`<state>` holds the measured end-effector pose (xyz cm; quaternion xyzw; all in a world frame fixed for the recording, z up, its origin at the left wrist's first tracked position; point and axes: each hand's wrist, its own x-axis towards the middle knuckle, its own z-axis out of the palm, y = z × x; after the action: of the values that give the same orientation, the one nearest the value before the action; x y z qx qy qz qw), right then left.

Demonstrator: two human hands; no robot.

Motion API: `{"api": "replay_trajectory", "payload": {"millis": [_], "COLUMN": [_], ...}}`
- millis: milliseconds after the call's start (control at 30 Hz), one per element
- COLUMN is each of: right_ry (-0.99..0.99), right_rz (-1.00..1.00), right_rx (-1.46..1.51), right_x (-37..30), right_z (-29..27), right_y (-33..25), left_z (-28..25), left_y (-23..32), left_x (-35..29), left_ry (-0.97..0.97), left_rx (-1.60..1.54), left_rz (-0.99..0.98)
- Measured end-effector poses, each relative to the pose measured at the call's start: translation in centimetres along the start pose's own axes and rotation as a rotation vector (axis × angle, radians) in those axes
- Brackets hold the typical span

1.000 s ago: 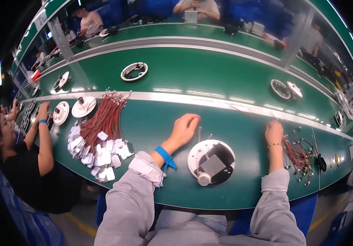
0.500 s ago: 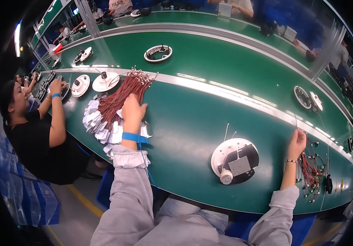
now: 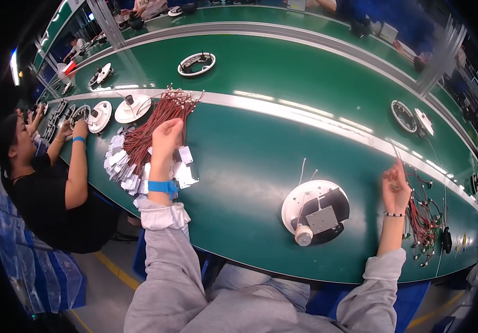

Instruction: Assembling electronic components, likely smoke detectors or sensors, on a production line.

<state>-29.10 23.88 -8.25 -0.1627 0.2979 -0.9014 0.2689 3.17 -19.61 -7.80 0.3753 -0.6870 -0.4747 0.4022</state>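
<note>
My left hand [image 3: 167, 137] is closed above a large bundle of red wires [image 3: 149, 130] with white connectors at the far end and flat white tabs [image 3: 121, 164] at the near end. What its fingers hold is hidden. One white tab [image 3: 185, 155] shows beside its wrist. On the right, my right hand [image 3: 396, 186] is raised beside a smaller pile of red and black wires [image 3: 425, 222], and a thin wire [image 3: 396, 151] rises from its fingertips. Between my hands lies a round white lamp base [image 3: 291, 206] bearing a grey metal box [image 3: 323, 218], a white cylinder [image 3: 304, 236] and two upright leads.
Two white round units [image 3: 132, 109] [image 3: 101, 115] lie left of the bundle, near a co-worker [image 3: 50, 183] handling parts. Beyond a metal rail [image 3: 283, 105], a white ring [image 3: 197, 64] and another ring [image 3: 403, 116] with a disc lie on the green surface.
My left hand has drawn back slightly from the wires, its fingers now curled. My right hand has turned, staying near the small wire pile. The whole view has shifted slightly.
</note>
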Motion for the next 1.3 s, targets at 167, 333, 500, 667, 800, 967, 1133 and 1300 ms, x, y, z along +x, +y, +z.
{"api": "replay_trajectory", "payload": {"millis": [167,333,500,667,800,967,1133,1300], "right_ry": [0.036,-0.096,-0.228,-0.290,-0.376,-0.528,-0.870,-0.704], "right_rz": [-0.003,-0.025,0.161,0.195,0.170,0.480,0.194,0.185], "right_rx": [-0.025,-0.186,-0.612,-0.468,-0.516,-0.754,-1.182,-0.935], "right_x": [-1.0,-1.1,-2.2,-0.3,-0.2,-0.6,0.0,-1.0], "right_z": [2.4,5.9,16.4,18.9,18.2,18.0,18.3,18.8], "right_y": [0.6,1.2,5.6,8.7,7.9,5.6,1.0,2.4], "left_z": [-1.8,0.6,10.7,17.7,17.5,16.4,11.9,15.8], "left_y": [2.2,9.3,14.8,14.8,17.4,16.7,17.5,18.9], "left_x": [-0.4,-3.0,-9.4,-8.9,-9.7,-7.5,-5.0,-10.2], "left_ry": [-0.386,-0.511,-0.614,-0.292,-0.574,-0.789,-0.906,-0.695], "left_rx": [-1.192,-0.893,-0.305,-0.216,-0.290,-0.902,-1.460,-0.900], "left_rz": [-0.489,-0.081,0.263,0.528,0.098,-0.089,-0.047,0.378]}}
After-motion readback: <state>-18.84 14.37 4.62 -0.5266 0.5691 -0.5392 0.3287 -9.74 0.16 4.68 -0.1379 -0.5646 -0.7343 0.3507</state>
